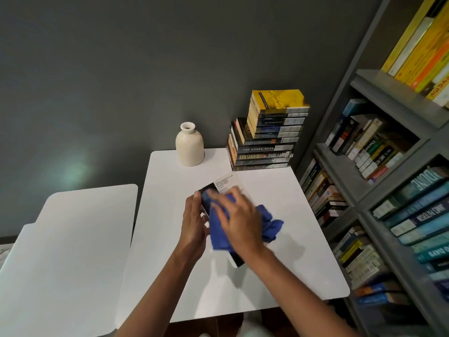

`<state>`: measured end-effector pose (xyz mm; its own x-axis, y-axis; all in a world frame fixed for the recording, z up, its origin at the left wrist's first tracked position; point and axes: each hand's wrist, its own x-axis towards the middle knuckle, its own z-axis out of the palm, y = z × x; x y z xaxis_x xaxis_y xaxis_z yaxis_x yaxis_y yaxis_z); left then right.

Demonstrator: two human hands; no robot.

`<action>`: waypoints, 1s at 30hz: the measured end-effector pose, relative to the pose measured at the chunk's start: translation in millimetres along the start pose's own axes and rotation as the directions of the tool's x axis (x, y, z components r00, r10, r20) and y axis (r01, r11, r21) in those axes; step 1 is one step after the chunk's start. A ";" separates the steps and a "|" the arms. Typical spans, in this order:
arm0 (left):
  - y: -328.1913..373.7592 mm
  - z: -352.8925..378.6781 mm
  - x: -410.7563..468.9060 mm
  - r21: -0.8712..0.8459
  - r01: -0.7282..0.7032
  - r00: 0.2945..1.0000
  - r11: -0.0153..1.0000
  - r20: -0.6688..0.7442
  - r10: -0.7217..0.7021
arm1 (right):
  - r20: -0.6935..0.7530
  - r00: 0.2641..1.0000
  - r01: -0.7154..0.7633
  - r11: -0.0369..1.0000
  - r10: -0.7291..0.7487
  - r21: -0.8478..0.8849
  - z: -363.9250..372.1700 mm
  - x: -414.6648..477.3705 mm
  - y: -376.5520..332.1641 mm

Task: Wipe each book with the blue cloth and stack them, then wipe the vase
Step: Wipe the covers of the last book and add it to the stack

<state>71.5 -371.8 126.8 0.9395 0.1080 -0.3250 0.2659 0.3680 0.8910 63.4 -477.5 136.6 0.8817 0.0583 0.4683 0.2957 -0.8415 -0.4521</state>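
A paperback book (225, 184) lies over the middle of the white table (267, 239), mostly covered. My left hand (194, 222) grips its left edge with curled fingers. My right hand (239, 215) presses the crumpled blue cloth (267, 223) flat onto the book's cover, fingers spread. A cream ceramic vase (189, 145) stands upright at the table's back edge. To its right a tall stack of books (267, 139) rises against the grey wall, a yellow one on top.
A second white table (68, 251) stands to the left, with a narrow gap between the two. A grey bookshelf (379, 166) packed with books fills the right side, close to the table's right edge.
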 end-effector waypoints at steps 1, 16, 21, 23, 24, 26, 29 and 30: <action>-1.1 -1.6 2.6 -0.009 -0.006 1.000 1.000 0.007 0.006 | 0.038 0.998 0.054 0.998 -0.055 0.027 1.7 -10.4 -1.2; 11.0 11.4 -10.9 0.148 -0.040 0.999 0.988 0.031 0.036 | 0.031 0.985 -0.174 0.979 0.171 0.105 -9.7 7.8 12.7; 15.8 0.3 -8.0 0.116 -0.068 0.997 0.991 -0.017 0.071 | 0.032 0.970 -0.242 0.966 0.240 0.088 -16.2 -32.0 33.6; 16.3 -1.9 -9.9 0.124 -0.064 0.998 0.990 0.003 0.064 | 0.026 0.927 -0.375 0.926 0.374 0.045 -14.5 -34.8 46.5; 15.1 -0.7 -11.8 0.128 -0.062 0.998 0.990 0.029 0.059 | 0.013 0.911 -0.412 0.911 0.412 0.027 -11.9 -28.2 47.7; 9.4 4.6 -15.7 0.136 -0.074 0.994 0.988 0.084 0.063 | -0.035 0.897 -0.439 0.898 0.440 0.041 -8.4 -5.6 37.4; 4.6 11.4 -16.0 0.124 -0.086 0.994 0.989 0.083 0.076 | -0.064 0.943 -0.321 0.944 0.326 0.078 -5.4 19.5 8.3; 4.7 11.5 -13.8 0.110 -0.086 0.994 0.990 0.073 0.079 | -0.042 0.970 -0.233 0.968 0.238 0.090 -4.8 20.5 0.1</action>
<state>62.3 -382.2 139.2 0.9707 0.0690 -0.2300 0.2059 0.2536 0.9451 79.7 -478.9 149.7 0.9105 -0.1661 0.3787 0.1136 -0.7801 -0.6152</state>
